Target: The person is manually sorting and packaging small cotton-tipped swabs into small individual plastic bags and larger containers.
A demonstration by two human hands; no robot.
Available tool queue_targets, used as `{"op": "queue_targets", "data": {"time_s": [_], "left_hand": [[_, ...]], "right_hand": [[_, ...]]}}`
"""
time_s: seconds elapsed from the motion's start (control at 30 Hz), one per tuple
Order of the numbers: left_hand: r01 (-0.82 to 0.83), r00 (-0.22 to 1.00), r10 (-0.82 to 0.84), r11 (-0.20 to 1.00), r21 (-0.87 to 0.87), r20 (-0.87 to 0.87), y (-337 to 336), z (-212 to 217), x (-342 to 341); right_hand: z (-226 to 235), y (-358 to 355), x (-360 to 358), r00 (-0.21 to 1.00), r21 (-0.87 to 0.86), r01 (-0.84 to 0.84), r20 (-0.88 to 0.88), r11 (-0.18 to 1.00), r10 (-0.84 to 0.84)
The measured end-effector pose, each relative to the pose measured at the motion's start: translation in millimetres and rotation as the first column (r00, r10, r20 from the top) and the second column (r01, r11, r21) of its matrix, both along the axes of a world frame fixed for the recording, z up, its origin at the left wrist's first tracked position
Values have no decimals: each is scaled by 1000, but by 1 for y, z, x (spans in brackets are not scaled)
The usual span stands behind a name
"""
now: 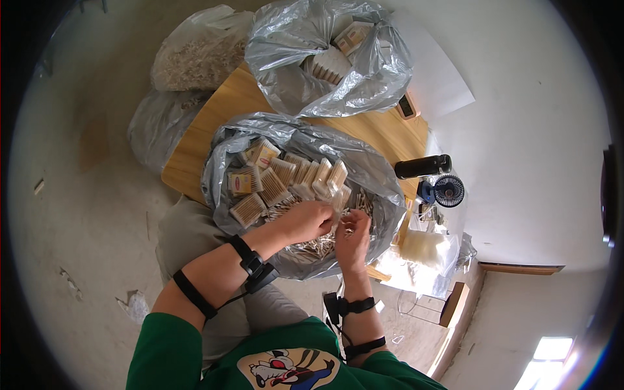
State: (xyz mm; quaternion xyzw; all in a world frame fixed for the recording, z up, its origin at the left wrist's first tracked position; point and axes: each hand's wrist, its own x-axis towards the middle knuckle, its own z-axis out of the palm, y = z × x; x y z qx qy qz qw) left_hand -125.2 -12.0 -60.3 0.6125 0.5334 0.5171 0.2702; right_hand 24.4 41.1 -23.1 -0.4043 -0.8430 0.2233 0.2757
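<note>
My left hand (311, 221) is closed, fingers curled together, over the middle of an open grey plastic bag (227, 140). Close to its right, my right hand (353, 239) has its fingers bent into a pinch. Whatever sits between the fingertips is too small or hidden to make out. Beneath both hands spreads a heap of loose cotton swabs (316, 247). Beyond them, several clear packs of cotton swabs (275, 186) lie in the bag, some on their sides. One pack (244, 182) at the left carries a yellow and red label.
The bag rests at a wooden table (221, 104). Behind it stands a second grey bag (279, 58) with more packs. Bulging clear bags (195, 62) are at the far left. A black cylinder (419, 167), a small fan (448, 190) and a digital clock (407, 106) stand at the right.
</note>
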Motion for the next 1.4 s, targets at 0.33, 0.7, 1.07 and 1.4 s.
{"op": "queue_targets", "data": {"time_s": [0.33, 0.7, 1.07, 1.4], "left_hand": [[-46, 999, 47, 992, 115, -1, -3, 6, 8], [18, 993, -1, 989, 150, -114, -3, 8, 11], [-239, 969, 244, 965, 103, -32, -3, 14, 3], [2, 804, 187, 949, -317, 565, 7, 10, -7]], "right_hand": [[8, -3, 1, 990, 25, -135, 46, 990, 134], [-3, -6, -2, 986, 94, -162, 63, 982, 156], [-9, 16, 8, 904, -405, 190, -282, 894, -320], [-29, 26, 20, 659, -764, -213, -573, 609, -488]]}}
